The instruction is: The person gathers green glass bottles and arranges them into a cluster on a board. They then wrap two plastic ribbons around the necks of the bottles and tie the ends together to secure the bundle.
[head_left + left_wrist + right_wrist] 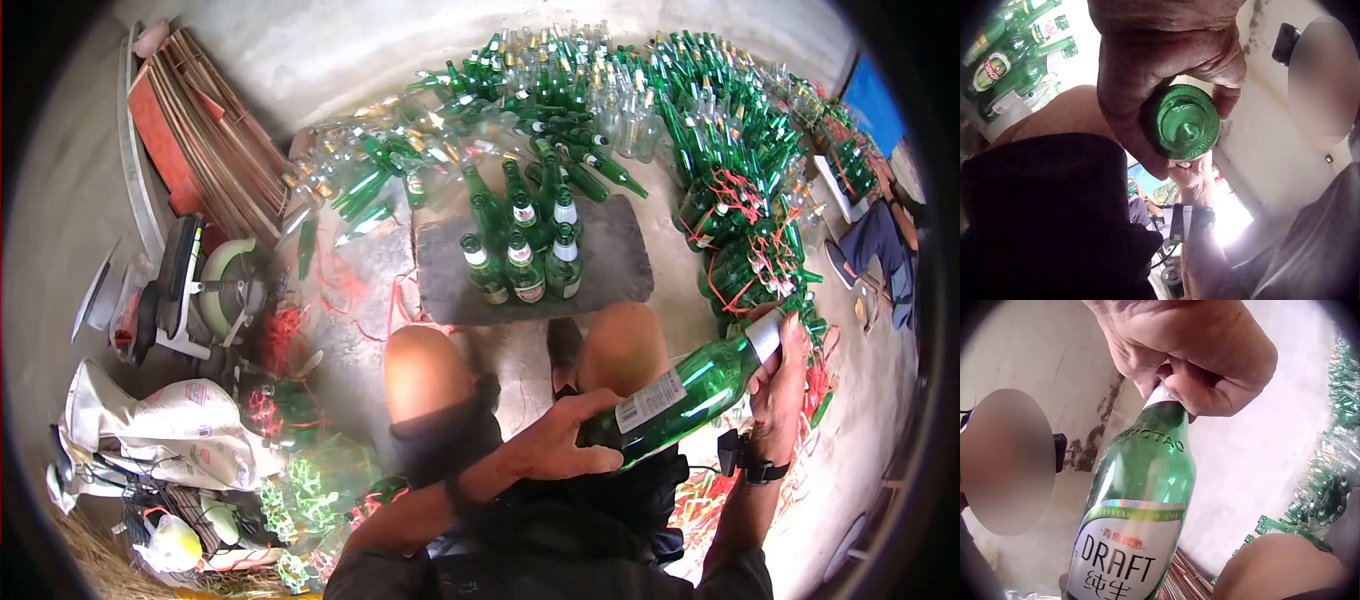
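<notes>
A green glass beer bottle lies tilted across my lap, its neck up toward the right. My left hand grips it around the base; the round bottle bottom faces the left wrist camera. Around the neck, over its white neck label, curl the fingers of my right hand. In the right wrist view the front label reads DRAFT, and my right hand covers the mouth. Several green bottles stand grouped on a dark board beyond my knees.
A great mass of green and clear bottles fills the back and right. Red plastic strips lie among them. To the left are stacked boards, a white sack and a wheeled metal thing. Another person sits at the far right.
</notes>
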Motion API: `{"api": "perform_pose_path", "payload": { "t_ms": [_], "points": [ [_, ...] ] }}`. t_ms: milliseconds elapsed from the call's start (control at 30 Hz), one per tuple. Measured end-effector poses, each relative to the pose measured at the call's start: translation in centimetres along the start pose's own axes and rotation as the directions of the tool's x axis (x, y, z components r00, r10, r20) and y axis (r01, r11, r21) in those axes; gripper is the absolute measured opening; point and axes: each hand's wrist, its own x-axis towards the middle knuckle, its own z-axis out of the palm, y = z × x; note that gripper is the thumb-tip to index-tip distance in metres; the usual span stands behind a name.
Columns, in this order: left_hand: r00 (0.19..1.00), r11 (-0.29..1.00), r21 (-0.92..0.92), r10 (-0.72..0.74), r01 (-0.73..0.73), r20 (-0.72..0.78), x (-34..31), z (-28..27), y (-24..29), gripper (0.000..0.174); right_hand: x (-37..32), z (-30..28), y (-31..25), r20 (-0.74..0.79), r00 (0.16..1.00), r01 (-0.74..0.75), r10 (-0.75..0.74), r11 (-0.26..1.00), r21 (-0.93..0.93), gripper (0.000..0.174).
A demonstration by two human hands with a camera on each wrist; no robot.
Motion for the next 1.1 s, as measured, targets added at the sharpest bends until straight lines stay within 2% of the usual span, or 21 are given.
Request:
{"api": "perform_pose_path", "payload": {
  "t_ms": [67, 100, 167, 200, 233, 300, 367, 400, 433, 500, 567, 600, 633, 667, 700, 733, 767, 900, 1033, 1067, 1100],
  "points": [
    [1.0, 0.986, 0.165, 0.013, -0.011, -0.011, 0.3, 0.3, 0.3, 0.067, -0.6, -0.6, -1.1, 0.033, 0.999, 0.021, -0.021, 1.0, -0.017, 0.041],
    [1.0, 0.988, 0.153, -0.001, -0.001, 0.014, 0.6, 0.5, 0.2, 0.067, -1.1, -0.4, -1.4, -0.114, 0.993, 0.035, -0.034, 0.999, 0.008, 0.04],
    [0.979, 0.939, 0.289, 0.202, -0.187, -0.023, 1.4, 0.9, 0.0, 0.068, -1.4, -0.9, -2.5, -0.207, 0.973, 0.1, -0.102, 0.995, -0.02, 0.039],
    [0.985, 0.963, 0.212, 0.173, -0.165, -0.021, 1.8, 0.9, 0.0, 0.069, -1.7, -1.1, -3.4, -0.227, 0.967, 0.113, -0.118, 0.993, -0.035, 0.039],
    [0.984, 0.976, -0.135, 0.164, -0.172, -0.068, 2.2, 1.9, -0.3, 0.068, -1.9, -1.0, -4.5, -0.244, 0.96, 0.131, -0.139, 0.99, -0.049, 0.038],
    [0.967, 0.97, -0.125, 0.184, -0.207, -0.176, 2.3, 2.1, -0.1, 0.062, -1.5, -1.2, -6.1, -0.354, 0.915, 0.168, -0.192, 0.981, -0.098, 0.039],
    [0.929, 0.916, -0.203, 0.303, -0.345, -0.213, 2.9, 0.8, -0.8, 0.056, -0.7, -0.8, -7.4, -0.474, 0.832, 0.214, -0.287, 0.955, -0.203, 0.037],
    [0.931, 0.94, -0.166, 0.246, -0.297, -0.27, 2.3, 0.8, 0.6, 0.054, -0.1, -0.5, -7.7, -0.502, 0.797, 0.246, -0.337, 0.939, -0.239, 0.037],
    [0.909, 0.931, -0.108, 0.306, -0.348, -0.285, 1.8, 0.2, 0.8, 0.051, 0.3, -0.5, -7.9, -0.523, 0.76, 0.277, -0.385, 0.92, -0.276, 0.036],
    [0.89, 0.953, 0.037, 0.293, -0.299, -0.35, 0.1, -1.1, 1.8, 0.046, 0.8, -2.0, -7.2, -0.383, 0.777, 0.315, -0.5, 0.835, -0.452, 0.034],
    [0.85, 0.947, 0.155, 0.321, -0.281, -0.417, -1.9, -2.9, 1.6, 0.042, 1.1, -1.9, -5.9, -0.369, 0.79, 0.235, -0.49, 0.797, -0.556, 0.031],
    [0.835, 0.929, 0.244, 0.359, -0.278, -0.418, -2.7, -3.6, 2.2, 0.038, 2.4, -2.3, -4.4, -0.332, 0.769, 0.277, -0.546, 0.754, -0.596, 0.029],
    [0.804, 0.923, 0.307, 0.361, -0.234, -0.473, -3.6, -3.8, 2.8, 0.036, 2.7, -2.2, -2.9, -0.246, 0.788, 0.33, -0.565, 0.724, -0.606, 0.028],
    [0.785, 0.901, 0.395, 0.374, -0.181, -0.494, -4.5, -4.4, 3.0, 0.035, 3.3, -2.9, -1.3, -0.212, 0.796, 0.241, -0.567, 0.619, -0.748, 0.027],
    [0.765, 0.87, 0.478, 0.39, -0.124, -0.512, -5.4, -5.1, 3.2, 0.035, 4.3, -2.3, 0.4, -0.164, 0.812, 0.318, -0.56, 0.66, -0.681, 0.033],
    [0.729, 0.822, 0.567, 0.421, -0.055, -0.54, -6.3, -5.8, 3.0, 0.034, 4.1, -1.5, 1.5, -0.122, 0.815, 0.333, -0.566, 0.631, -0.701, 0.035],
    [0.691, 0.765, 0.643, 0.455, 0.019, -0.562, -7.2, -6.6, 2.6, 0.034, 5.5, -3.4, 4.4, -0.035, 0.81, 0.352, -0.586, 0.533, -0.769, 0.033],
    [0.625, 0.753, 0.645, 0.443, 0.129, -0.643, -9.6, -7.9, 1.7, 0.033, 7.2, -3.5, 10.6, -0.036, 0.878, 0.239, -0.478, 0.501, -0.832, 0.038],
    [0.616, 0.726, 0.682, 0.498, 0.089, -0.611, -10.4, -9.7, -0.2, 0.028, 9.4, -5.0, 17.0, -0.015, 0.916, 0.155, -0.401, 0.387, -0.909, 0.044],
    [0.617, 0.727, 0.68, 0.494, 0.093, -0.613, -10.5, -9.7, -0.3, 0.028, 9.8, -5.2, 18.1, -0.017, 0.943, 0.118, -0.334, 0.379, -0.918, 0.046],
    [0.616, 0.669, 0.732, 0.523, 0.132, -0.589, -10.4, -9.6, -0.5, 0.027, 10.2, -5.4, 19.2, -0.017, 0.944, 0.116, -0.33, 0.379, -0.918, 0.046]
  ]
}}
